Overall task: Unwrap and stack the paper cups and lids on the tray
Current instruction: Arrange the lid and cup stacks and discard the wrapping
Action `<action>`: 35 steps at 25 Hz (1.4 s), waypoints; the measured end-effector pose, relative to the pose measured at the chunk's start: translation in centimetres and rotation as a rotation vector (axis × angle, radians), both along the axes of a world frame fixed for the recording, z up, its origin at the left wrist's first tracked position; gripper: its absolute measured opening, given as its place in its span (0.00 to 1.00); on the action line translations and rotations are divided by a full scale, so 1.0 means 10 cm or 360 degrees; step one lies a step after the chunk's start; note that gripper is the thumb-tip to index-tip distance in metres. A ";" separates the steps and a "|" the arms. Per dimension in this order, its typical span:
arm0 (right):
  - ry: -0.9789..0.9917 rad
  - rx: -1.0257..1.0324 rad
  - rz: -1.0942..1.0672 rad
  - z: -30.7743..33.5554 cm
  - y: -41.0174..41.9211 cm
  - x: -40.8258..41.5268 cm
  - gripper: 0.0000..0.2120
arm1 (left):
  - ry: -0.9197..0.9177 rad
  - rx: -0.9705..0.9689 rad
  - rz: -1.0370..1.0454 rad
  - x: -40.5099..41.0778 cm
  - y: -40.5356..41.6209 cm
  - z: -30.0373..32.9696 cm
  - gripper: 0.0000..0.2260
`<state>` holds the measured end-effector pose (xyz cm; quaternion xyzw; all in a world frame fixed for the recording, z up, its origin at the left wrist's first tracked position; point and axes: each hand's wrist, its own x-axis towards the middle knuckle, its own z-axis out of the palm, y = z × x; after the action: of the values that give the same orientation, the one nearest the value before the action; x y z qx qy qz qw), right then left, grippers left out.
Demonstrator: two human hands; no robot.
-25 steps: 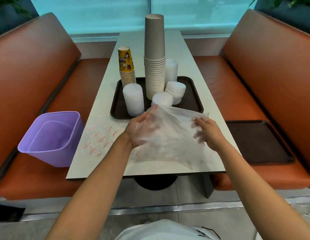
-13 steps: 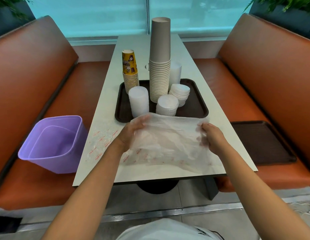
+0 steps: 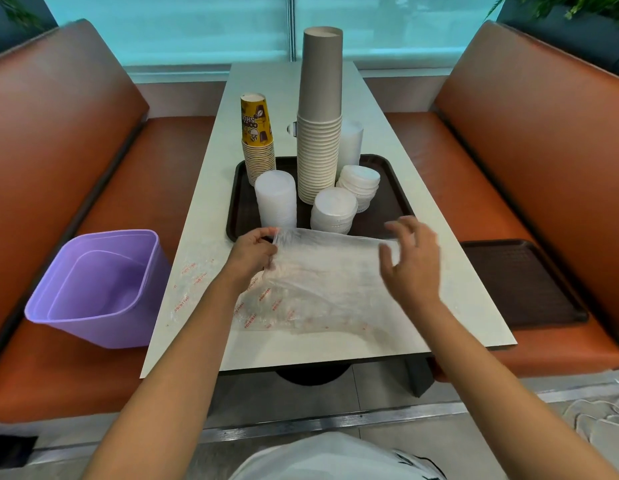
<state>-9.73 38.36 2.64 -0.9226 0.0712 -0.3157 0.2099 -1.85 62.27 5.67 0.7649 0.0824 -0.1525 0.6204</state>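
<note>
On the brown tray [image 3: 387,216] in front of you stand the tall grey cup stack [image 3: 320,112], the yellow cup stack [image 3: 256,136] and white lid stacks [image 3: 276,199]; one more lid stack [image 3: 353,140] is half hidden behind the grey cups. Your left hand [image 3: 254,252] pinches the clear plastic wrapper [image 3: 321,278] lying on the table [image 3: 457,296]. Your right hand [image 3: 412,261] is blurred, fingers spread over the wrapper's edge. Beside you the purple bin [image 3: 96,289] looks empty.
</note>
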 end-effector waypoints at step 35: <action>0.1376 -0.0243 0.0035 -0.70 0.19 0.00 0.27 | -0.0208 0.0250 -0.0497 -0.21 -0.28 -0.41 0.13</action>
<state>-9.72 40.31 -4.38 -0.9835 0.1190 0.0973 0.0954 -3.99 59.44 1.55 0.8228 -0.0660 -0.1900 0.5316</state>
